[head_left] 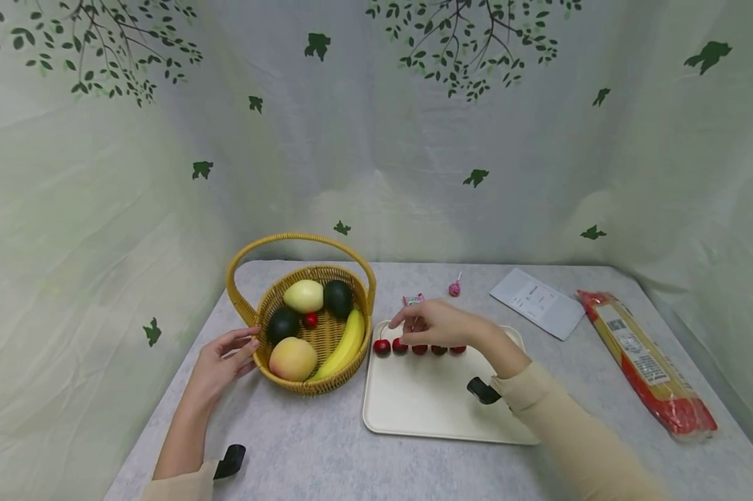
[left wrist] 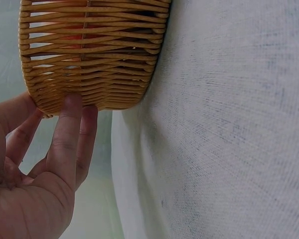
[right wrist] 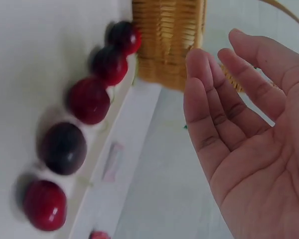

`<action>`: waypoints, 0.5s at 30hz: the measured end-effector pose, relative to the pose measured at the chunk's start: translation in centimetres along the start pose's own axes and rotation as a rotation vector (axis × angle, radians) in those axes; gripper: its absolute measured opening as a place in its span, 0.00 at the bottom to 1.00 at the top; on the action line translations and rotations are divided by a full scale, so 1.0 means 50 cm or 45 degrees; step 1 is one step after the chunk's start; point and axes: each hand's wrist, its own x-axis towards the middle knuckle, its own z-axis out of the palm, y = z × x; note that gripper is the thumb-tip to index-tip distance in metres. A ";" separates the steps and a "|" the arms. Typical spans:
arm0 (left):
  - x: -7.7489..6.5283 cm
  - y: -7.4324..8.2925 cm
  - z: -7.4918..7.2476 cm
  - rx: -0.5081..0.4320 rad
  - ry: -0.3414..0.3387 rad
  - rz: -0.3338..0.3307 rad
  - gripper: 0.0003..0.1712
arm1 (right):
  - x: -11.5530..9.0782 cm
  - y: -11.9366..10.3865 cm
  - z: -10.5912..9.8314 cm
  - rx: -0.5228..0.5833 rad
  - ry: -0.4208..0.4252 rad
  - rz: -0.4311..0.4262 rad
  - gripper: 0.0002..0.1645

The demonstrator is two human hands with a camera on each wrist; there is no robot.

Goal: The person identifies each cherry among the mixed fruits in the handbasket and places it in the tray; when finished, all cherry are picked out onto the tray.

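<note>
My left hand [head_left: 220, 365] touches the left side of a round wicker basket [head_left: 316, 391], its fingertips against the woven wall [left wrist: 94, 55]. In the basket lie a banana [head_left: 346, 348], a peach [head_left: 293, 359], a pale yellow-green fruit [head_left: 304, 296], two dark green avocado-like fruits [head_left: 283, 325] and one red cherry [head_left: 310, 321]. Above the back of a cream tray [head_left: 426, 403] hovers my right hand [head_left: 442, 323], fingers loosely bent, holding nothing. Several dark red cherries [right wrist: 88, 100] stand in a row along the tray's back edge, apart from the hand in the right wrist view.
Behind the tray lie a wrapped candy [head_left: 413, 299] and a pink lollipop [head_left: 454, 287]. A grey-white booklet or packet [head_left: 537, 303] lies at the back right, beside a red and yellow bag of noodles [head_left: 648, 365]. The basket's tall handle [head_left: 301, 236] arches over its back.
</note>
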 end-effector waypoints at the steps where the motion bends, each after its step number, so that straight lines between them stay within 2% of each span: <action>1: 0.000 0.000 0.000 0.001 0.001 0.002 0.29 | 0.005 -0.008 0.003 0.018 -0.010 -0.005 0.18; 5: -0.001 -0.001 0.001 0.002 0.003 0.007 0.29 | 0.021 -0.033 0.012 0.090 -0.058 -0.035 0.21; 9: -0.003 0.000 0.002 -0.003 0.005 0.014 0.29 | 0.038 -0.051 0.020 0.103 -0.080 -0.038 0.25; 15: -0.003 0.000 0.000 -0.003 0.010 0.027 0.29 | 0.072 -0.087 0.024 -0.016 -0.033 -0.132 0.26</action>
